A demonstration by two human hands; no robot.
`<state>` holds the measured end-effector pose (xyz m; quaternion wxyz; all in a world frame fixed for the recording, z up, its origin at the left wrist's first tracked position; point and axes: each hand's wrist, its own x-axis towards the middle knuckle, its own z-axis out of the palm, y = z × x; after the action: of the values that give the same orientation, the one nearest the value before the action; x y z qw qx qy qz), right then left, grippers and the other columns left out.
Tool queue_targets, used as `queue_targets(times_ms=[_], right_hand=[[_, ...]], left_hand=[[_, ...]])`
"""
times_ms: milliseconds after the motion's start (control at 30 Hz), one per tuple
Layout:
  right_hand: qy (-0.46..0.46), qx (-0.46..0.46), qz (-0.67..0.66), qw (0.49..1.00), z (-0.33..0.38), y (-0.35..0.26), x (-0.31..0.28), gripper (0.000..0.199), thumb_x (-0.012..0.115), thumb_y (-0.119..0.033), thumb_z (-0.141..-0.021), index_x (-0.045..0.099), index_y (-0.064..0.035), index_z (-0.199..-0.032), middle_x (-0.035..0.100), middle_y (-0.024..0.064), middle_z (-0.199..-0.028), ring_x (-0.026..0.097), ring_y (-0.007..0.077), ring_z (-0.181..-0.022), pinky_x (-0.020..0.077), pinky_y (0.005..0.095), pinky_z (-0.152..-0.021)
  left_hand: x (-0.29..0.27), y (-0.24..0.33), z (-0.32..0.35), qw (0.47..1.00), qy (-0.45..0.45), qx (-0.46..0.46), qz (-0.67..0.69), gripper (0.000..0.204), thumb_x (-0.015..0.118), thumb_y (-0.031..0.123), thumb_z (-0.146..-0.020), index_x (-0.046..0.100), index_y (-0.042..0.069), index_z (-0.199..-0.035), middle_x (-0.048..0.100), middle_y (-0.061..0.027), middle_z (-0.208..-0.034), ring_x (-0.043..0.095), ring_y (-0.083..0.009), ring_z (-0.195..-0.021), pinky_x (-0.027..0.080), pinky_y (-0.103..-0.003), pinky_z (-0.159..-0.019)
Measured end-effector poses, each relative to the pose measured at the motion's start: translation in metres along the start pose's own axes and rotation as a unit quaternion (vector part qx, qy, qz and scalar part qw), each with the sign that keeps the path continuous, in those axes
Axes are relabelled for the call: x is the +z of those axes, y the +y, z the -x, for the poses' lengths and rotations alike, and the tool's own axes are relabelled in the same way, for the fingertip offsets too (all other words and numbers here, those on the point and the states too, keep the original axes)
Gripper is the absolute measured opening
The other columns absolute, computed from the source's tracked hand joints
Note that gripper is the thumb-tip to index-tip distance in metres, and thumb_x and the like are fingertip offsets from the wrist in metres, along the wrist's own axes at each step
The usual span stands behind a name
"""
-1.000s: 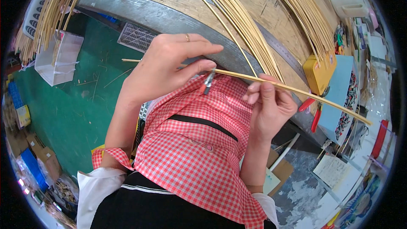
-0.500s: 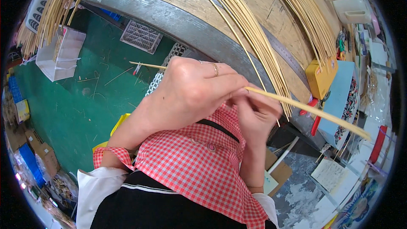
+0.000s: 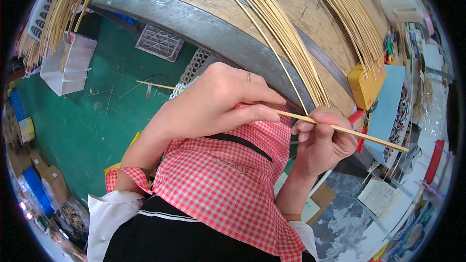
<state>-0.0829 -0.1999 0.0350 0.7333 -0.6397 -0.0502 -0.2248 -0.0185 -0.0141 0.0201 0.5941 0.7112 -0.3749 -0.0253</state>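
Note:
A long thin bamboo stick [image 3: 374,139] runs across in front of my body, tilted down toward the right. My left hand [image 3: 221,99] pinches it between thumb and fingers near its middle, and a thin ring shows on one finger. Past the wrist, the stick's narrow far end sticks out to the left over the green floor. Closer to the right end, my right hand [image 3: 326,140] grips the stick between thumb and curled fingers. Behind the hands, a bundle of bamboo sticks [image 3: 281,24] lies on the wooden table [image 3: 194,5], its ends reaching over the table's edge.
Another bundle of sticks [image 3: 349,14] lies farther right on the table, beside a metal ruler [image 3: 325,60]. A yellow box [image 3: 365,85] and a light-blue box [image 3: 388,102] of small parts stand at the right. Sticks rest over a white bin [image 3: 73,68] at left.
My right hand has slid right along the stick, away from my left hand. The two hands were close together before and now stand apart. The stick has shifted slightly left.

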Motion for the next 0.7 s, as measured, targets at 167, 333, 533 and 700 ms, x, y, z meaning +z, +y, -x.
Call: queue_targets(times_ms=[167,333,533,700], right_hand=[[-0.047,-0.014,0.066,0.997,0.001,-0.005,0.000,0.012,0.073,-0.001,-0.068,0.067,0.0056,-0.076,0.066,0.0142,-0.067,0.062,0.0211,-0.054,0.0495,0.0277,-0.051],[-0.089,-0.023,0.075,0.993,-0.009,-0.009,-0.012,0.014,0.072,-0.004,-0.070,0.068,0.0056,-0.080,0.067,0.0152,-0.071,0.064,0.0204,-0.060,0.0505,0.0287,-0.054],[0.119,-0.041,0.539,0.833,-0.079,-0.059,-0.171,0.028,0.049,-0.014,-0.097,0.061,0.0013,-0.117,0.066,0.0114,-0.105,0.062,0.0146,-0.090,0.0509,0.0273,-0.078],[0.047,0.103,0.745,0.658,-0.100,-0.069,-0.404,0.035,0.055,-0.020,-0.091,0.060,0.0027,-0.117,0.067,0.0122,-0.105,0.062,0.0216,-0.088,0.0483,0.0331,-0.080]], left_hand=[[-0.003,0.003,-0.002,0.964,-0.107,-0.133,0.202,0.011,0.064,0.009,-0.083,0.068,-0.001,-0.084,0.063,-0.0103,-0.067,0.061,-0.0204,-0.057,0.045,-0.028,-0.052],[0.009,-0.004,0.001,0.993,-0.008,-0.030,0.116,0.010,0.064,0.008,-0.083,0.067,-0.001,-0.079,0.061,-0.0099,-0.064,0.058,-0.0202,-0.055,0.043,-0.029,-0.050],[-0.009,-0.004,0.000,0.996,0.073,-0.018,-0.041,0.008,0.063,0.006,-0.082,0.066,-0.001,-0.078,0.063,-0.0102,-0.067,0.060,-0.0210,-0.057,0.045,-0.030,-0.052],[-0.021,-0.010,0.003,0.992,0.095,-0.024,-0.078,0.010,0.062,0.006,-0.083,0.066,0.000,-0.076,0.062,-0.0067,-0.066,0.055,-0.0157,-0.053,0.041,-0.027,-0.050]])
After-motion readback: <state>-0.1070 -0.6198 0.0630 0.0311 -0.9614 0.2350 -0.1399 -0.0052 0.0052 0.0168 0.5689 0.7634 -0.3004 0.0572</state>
